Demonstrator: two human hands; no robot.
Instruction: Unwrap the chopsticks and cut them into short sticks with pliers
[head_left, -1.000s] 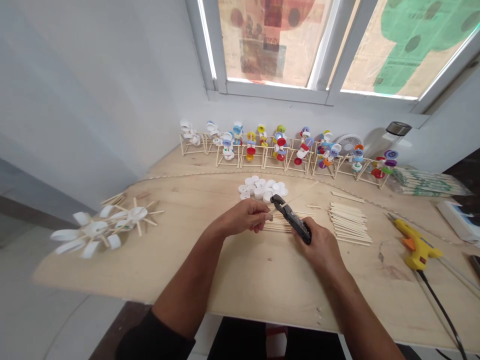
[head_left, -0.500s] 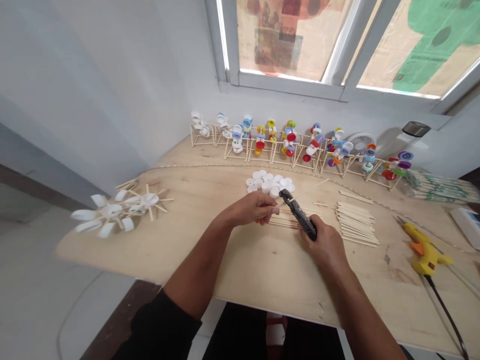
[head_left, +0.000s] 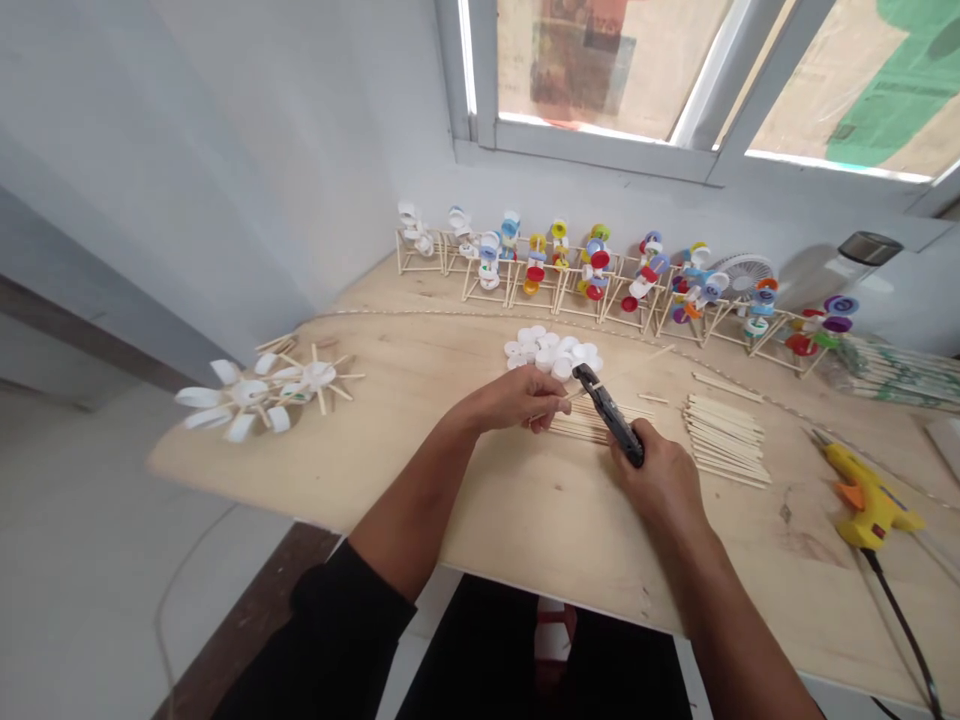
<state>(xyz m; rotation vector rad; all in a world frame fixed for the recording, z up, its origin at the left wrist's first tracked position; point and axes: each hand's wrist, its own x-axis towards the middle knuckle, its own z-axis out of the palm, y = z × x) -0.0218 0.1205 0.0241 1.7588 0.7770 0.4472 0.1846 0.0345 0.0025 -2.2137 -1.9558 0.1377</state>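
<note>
My left hand [head_left: 517, 400] pinches a thin wooden stick [head_left: 622, 370] near one end. My right hand [head_left: 660, 480] grips a black plier-like cutter [head_left: 609, 415], and its jaws sit at the stick. Both hands hover over a loose layer of wooden sticks [head_left: 581, 430] on the plywood board [head_left: 525, 510]. Just beyond my left hand lies a heap of white bottle caps [head_left: 551, 350]. Another stack of cut sticks [head_left: 724, 440] lies right of the cutter.
A row of bottle-cap models on stick frames [head_left: 592, 275] lines the back of the board. A white cap windmill [head_left: 255, 395] sits at the left. A yellow hot glue gun [head_left: 866, 510] lies at the right, with its black cord running off the edge.
The whole scene has shifted up and to the right in view as my head turned. Both hands keep their hold on the stick and the cutter.
</note>
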